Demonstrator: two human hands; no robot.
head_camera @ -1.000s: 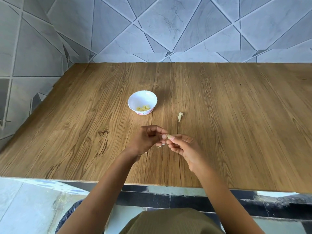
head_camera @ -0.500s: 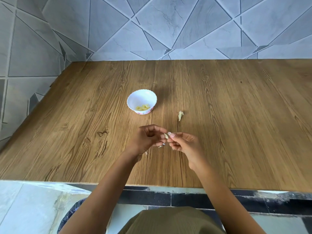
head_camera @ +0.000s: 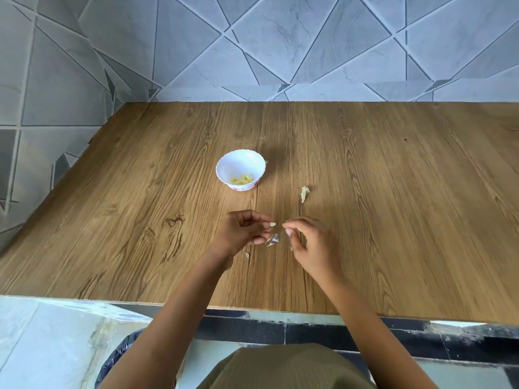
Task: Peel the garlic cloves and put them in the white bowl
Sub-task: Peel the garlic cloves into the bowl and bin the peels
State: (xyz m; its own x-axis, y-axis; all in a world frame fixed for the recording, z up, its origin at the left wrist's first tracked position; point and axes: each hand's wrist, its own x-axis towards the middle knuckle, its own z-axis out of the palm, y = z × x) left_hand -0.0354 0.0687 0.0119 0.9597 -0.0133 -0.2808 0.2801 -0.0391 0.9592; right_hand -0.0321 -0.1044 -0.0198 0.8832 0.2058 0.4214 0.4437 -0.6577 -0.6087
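Head cam, looking down. I'm pinching a small garlic clove (head_camera: 272, 224) betw. thumb & forefinger tip of my left hand (head_camera: 241, 234), just above the wooden table (head_camera: 140, 220). My right hand (head_camera: 311, 242) is hovering just beside it, apart from it, fingers curled w/ thumb & forefinger together. Can't tell if it's gripping a scrap of skin or nothing.

To do this step well, I'm thinking: check both ends for leftover skin, keep the pinch light so the clove isn't slipping, then drop it in the bowl.

The clove is looking pale yellow & smooth, prob. bare. Papery skin flakes (head_camera: 272, 240) are lying under my hands. The white bowl (head_camera: 233, 164) is sitting further back, slightly left, w/ peeled cloves (head_camera: 243, 179) inside. A loose piece (head_camera: 304, 193), clove or skin, is lying to the bowl's right.
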